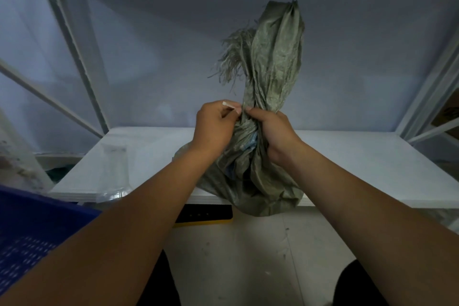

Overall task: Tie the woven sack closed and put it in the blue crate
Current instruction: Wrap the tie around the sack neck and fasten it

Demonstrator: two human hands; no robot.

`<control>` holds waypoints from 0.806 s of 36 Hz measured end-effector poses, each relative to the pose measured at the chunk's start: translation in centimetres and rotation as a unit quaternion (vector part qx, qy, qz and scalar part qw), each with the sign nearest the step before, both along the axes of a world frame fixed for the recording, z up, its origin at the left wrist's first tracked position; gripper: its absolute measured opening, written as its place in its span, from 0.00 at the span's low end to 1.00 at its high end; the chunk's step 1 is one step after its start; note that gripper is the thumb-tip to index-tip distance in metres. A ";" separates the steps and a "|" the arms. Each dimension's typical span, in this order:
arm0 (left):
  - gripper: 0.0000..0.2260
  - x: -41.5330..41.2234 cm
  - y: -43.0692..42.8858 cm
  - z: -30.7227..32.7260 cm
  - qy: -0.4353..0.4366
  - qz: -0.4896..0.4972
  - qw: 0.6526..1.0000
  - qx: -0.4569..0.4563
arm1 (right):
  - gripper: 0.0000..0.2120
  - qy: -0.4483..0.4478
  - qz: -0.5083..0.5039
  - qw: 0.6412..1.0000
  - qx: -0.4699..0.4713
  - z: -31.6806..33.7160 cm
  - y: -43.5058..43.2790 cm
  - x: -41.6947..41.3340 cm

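Fingers (219, 107) of the left hand (213, 126) are curled, with thumb and forefinger pinched together on a short white strip (229, 105) held right against the gathered neck of the sack (258, 176). Fingers (257, 114) of the right hand (275, 134) are wrapped round that neck from the right and clamped tight on the fabric. The two hands are almost touching at the neck. Whether the strip is looped round the neck cannot be told.

The green woven sack is stood upright at the near edge of a white table (360, 169), its bottom sagging slightly over that edge. The bunched top is raised above the hands, and frayed threads (233, 57) are spread out to the left. A pale blue patch is seen through a fold below the neck.

The blue crate (27, 226) is seen near left, lower than the tabletop and well apart from the sack. A clear plastic bag (114, 171) is laid on the table's left part. A black and yellow object (206, 216) is seen under the near edge. The table is enclosed by a white metal rack (72, 40).
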State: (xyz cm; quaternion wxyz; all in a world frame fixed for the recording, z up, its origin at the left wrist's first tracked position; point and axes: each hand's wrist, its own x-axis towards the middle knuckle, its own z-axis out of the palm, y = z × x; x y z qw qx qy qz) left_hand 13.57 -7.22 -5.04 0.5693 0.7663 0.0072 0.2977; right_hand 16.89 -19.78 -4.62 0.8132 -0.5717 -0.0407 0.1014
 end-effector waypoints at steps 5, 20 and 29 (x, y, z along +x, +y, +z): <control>0.06 -0.2 -0.7 0.4 0.018 -0.010 0.998 -0.061 | 0.20 0.020 0.020 0.999 0.022 -0.1 -0.2 0.1; 0.10 0.2 -1.2 0.2 0.184 -0.084 0.948 -0.247 | 0.10 0.029 0.115 0.991 0.057 -0.2 -0.2 -0.3; 0.13 -0.4 -3.1 0.0 0.092 -0.009 0.975 -0.204 | 0.20 -0.002 0.028 0.999 0.044 -0.7 0.6 0.2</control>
